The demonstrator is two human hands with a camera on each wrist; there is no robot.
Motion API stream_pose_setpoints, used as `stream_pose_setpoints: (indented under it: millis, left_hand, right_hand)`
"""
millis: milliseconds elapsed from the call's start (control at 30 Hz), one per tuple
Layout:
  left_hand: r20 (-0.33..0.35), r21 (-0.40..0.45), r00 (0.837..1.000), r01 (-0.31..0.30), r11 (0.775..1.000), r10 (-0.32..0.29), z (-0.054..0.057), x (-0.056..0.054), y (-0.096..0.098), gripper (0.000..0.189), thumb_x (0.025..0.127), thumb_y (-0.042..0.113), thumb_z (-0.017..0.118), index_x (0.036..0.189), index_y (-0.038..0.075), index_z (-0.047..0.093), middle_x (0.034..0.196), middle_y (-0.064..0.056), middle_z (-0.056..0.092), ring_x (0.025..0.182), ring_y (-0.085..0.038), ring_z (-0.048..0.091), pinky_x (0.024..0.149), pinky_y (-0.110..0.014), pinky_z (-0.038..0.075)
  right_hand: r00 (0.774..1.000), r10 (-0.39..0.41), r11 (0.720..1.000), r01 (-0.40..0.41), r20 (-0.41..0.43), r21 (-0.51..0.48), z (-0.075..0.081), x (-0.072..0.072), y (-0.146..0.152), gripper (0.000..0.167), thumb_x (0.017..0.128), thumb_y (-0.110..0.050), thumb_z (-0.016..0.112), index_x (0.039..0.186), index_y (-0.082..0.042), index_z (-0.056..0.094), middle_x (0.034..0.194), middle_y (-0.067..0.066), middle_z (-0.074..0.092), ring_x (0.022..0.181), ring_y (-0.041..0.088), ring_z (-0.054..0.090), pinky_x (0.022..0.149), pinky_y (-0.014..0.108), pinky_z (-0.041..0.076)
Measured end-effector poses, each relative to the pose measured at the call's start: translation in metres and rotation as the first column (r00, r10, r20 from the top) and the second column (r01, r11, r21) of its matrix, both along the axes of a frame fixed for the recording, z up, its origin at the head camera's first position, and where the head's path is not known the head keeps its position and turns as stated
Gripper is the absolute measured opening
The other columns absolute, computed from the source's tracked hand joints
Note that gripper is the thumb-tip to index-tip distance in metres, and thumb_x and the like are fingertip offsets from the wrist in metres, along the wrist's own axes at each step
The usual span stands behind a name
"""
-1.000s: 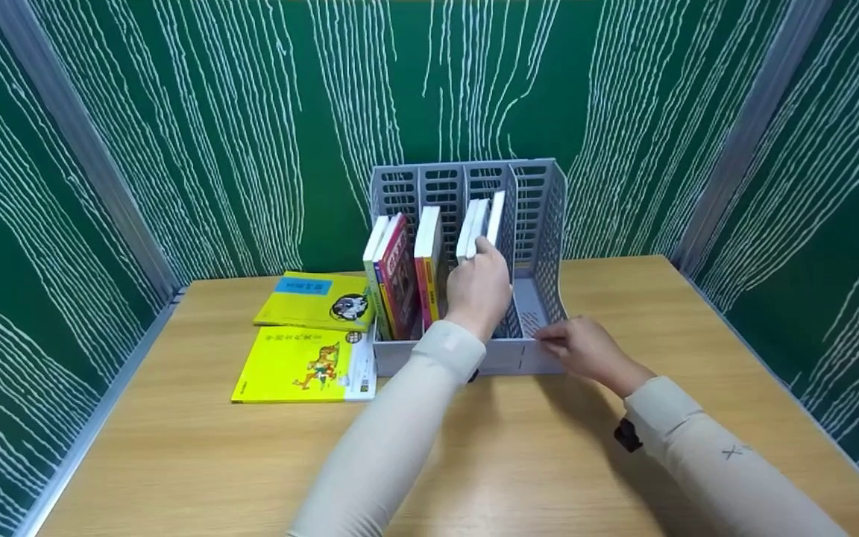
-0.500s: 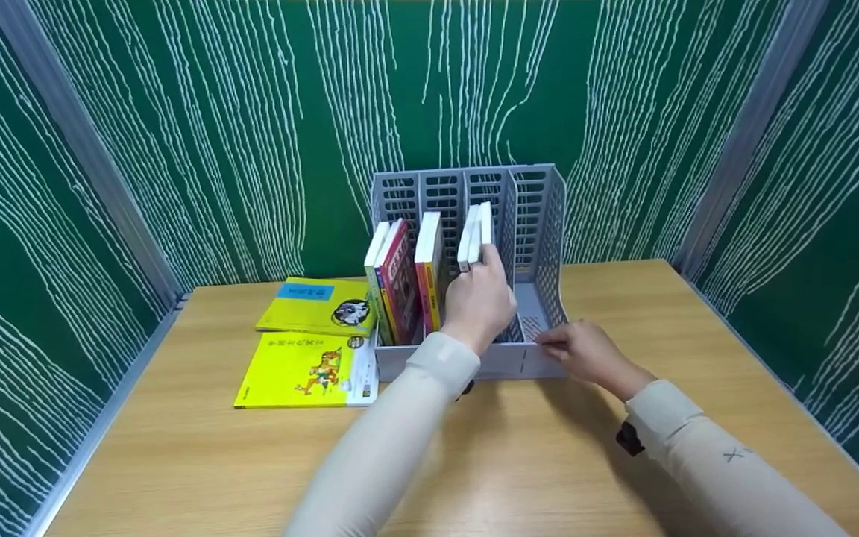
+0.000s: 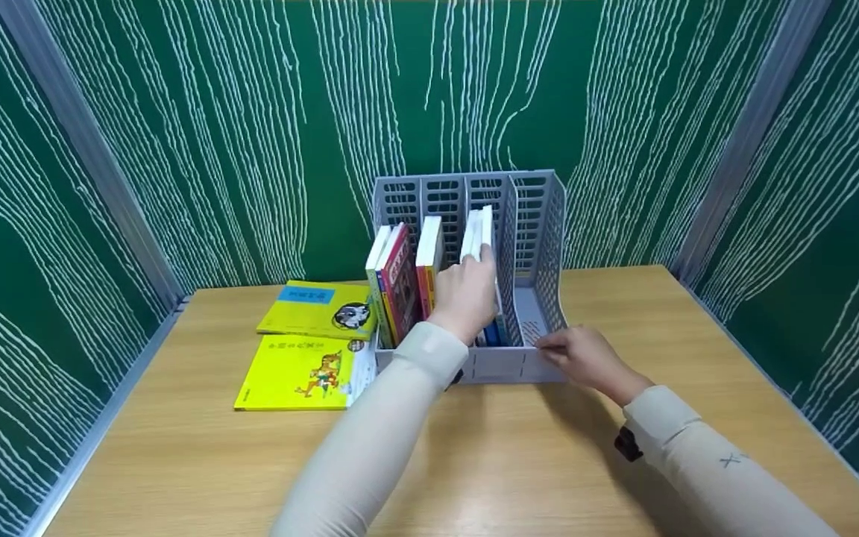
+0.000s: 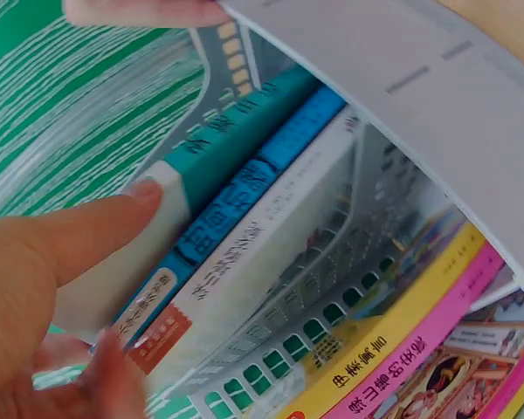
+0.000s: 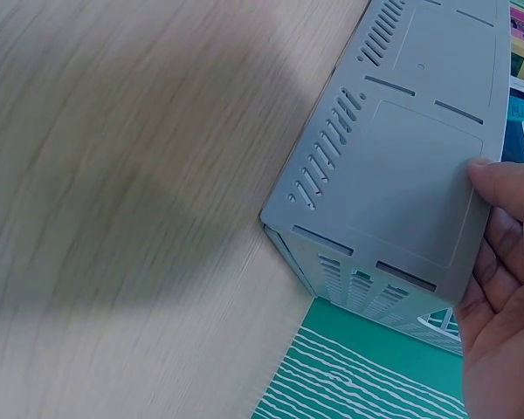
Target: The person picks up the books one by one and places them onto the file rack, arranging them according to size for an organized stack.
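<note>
A grey magazine rack (image 3: 500, 365) with several slots stands upright on the table. My left hand (image 3: 467, 294) is at its third slot from the left. There the left wrist view shows a teal book (image 4: 231, 135), a blue book (image 4: 288, 140) and a white-spined book (image 4: 262, 223) side by side. The left thumb (image 4: 113, 223) lies against the teal book, while the other fingers are at the far side of the books, partly hidden. At the front right corner, my right hand (image 3: 586, 358) pinches the rack's front wall between thumb and fingers.
Two yellow books (image 3: 291, 373) lie flat on the table (image 3: 519, 462), left of the rack. More books (image 3: 400, 287) stand in the first and second slots. Green panels with white lines (image 3: 340, 89) enclose the table behind and at the sides.
The rightmost book in the third slot has shifted left against its neighbours, closing the gap. My left hand has moved slightly left and down. The right hand stays on the rack.
</note>
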State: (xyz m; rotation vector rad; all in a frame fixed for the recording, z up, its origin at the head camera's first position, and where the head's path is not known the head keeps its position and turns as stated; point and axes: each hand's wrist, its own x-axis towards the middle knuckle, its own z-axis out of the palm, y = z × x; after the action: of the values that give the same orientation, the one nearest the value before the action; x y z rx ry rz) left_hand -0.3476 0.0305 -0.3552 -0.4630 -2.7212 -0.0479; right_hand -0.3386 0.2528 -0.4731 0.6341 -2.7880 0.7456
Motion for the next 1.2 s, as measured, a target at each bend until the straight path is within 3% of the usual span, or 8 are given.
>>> stream_pose_setpoints:
  millis: [133,233,433,567,700,833,967,1200]
  left_hand:
    - [-0.134,-0.073,0.99,-0.04,0.997,0.03,-0.006,-0.002,0.004,0.044,0.106,0.028,0.069,0.146,0.012,0.065,0.125,-0.01,0.068,0.107,-0.023,0.069,0.082,-0.035,0.064]
    - [-0.188,-0.103,0.981,-0.065,0.993,0.045,-0.011,-0.006,0.006,0.039,0.109,0.028,0.065,0.146,0.017,0.067,0.131,-0.006,0.065,0.117,-0.022,0.064,0.09,-0.037,0.06]
    - [-0.17,-0.067,0.985,-0.054,0.996,0.042,-0.018,-0.011,0.01,0.04,0.11,0.031,0.062,0.148,0.018,0.064,0.137,0.001,0.068,0.125,-0.021,0.063,0.097,-0.038,0.057]
    - [-0.165,-0.042,0.985,-0.051,0.998,0.044,-0.02,-0.013,0.012,0.045,0.106,0.033,0.067,0.147,0.015,0.062,0.135,0.001,0.068,0.122,-0.02,0.064,0.095,-0.038,0.058]
    - [-0.128,-0.036,0.992,-0.016,0.999,0.011,-0.02,-0.013,0.008,0.057,0.105,0.035,0.07,0.156,0.015,0.055,0.143,-0.001,0.065,0.128,-0.021,0.062,0.102,-0.04,0.058]
    - [-0.089,0.012,0.995,0.044,0.999,-0.042,-0.016,-0.009,-0.004,0.073,0.102,0.043,0.074,0.164,0.015,0.047,0.151,-0.005,0.061,0.139,-0.024,0.058,0.111,-0.043,0.055]
    - [-0.104,0.068,0.991,0.085,0.994,-0.078,-0.006,-0.005,-0.025,0.076,0.1,0.048,0.075,0.161,0.011,0.049,0.153,-0.01,0.061,0.141,-0.028,0.058,0.113,-0.045,0.055]
    - [-0.187,0.172,0.981,0.08,0.982,-0.048,0.01,-0.003,-0.08,0.064,0.1,0.043,0.076,0.149,0.004,0.059,0.144,-0.016,0.066,0.132,-0.034,0.063,0.109,-0.048,0.058]
  right_hand:
    - [0.999,-0.018,1.0,0.017,0.028,0.012,0.001,0.0,0.0,0.016,0.1,-0.004,0.073,0.11,0.003,0.083,0.112,0.021,0.082,0.101,0.039,0.077,0.095,0.06,0.062]
    - [0.999,-0.013,1.0,0.012,0.042,0.013,0.002,0.001,0.0,0.016,0.101,-0.004,0.072,0.111,0.003,0.083,0.113,0.022,0.081,0.102,0.038,0.077,0.095,0.06,0.062]
    - [0.998,-0.02,1.0,0.02,0.055,0.004,0.001,0.002,-0.002,0.016,0.1,-0.003,0.073,0.111,0.003,0.083,0.113,0.022,0.081,0.1,0.037,0.077,0.094,0.059,0.062]
    - [0.996,-0.035,0.999,0.035,0.085,0.001,0.003,0.001,-0.002,0.019,0.101,-0.003,0.07,0.115,0.004,0.082,0.117,0.023,0.08,0.105,0.038,0.076,0.099,0.061,0.06]
    - [0.992,-0.049,0.999,0.049,0.113,0.001,0.003,0.001,0.0,0.021,0.103,-0.003,0.068,0.118,0.002,0.082,0.121,0.023,0.08,0.106,0.037,0.075,0.102,0.062,0.059]
    - [0.994,-0.052,0.999,0.052,0.099,0.006,0.001,0.002,0.0,0.019,0.102,-0.003,0.069,0.116,0.001,0.083,0.118,0.022,0.08,0.103,0.036,0.075,0.099,0.061,0.061]
    - [0.99,-0.066,0.998,0.065,0.121,0.012,0.0,0.002,-0.001,0.02,0.103,-0.003,0.069,0.117,0.0,0.083,0.121,0.022,0.08,0.106,0.037,0.074,0.103,0.063,0.058]
    - [0.987,-0.069,0.998,0.066,0.146,0.021,0.005,0.001,-0.002,0.022,0.104,-0.004,0.068,0.12,-0.001,0.082,0.126,0.024,0.078,0.11,0.039,0.071,0.107,0.066,0.054]
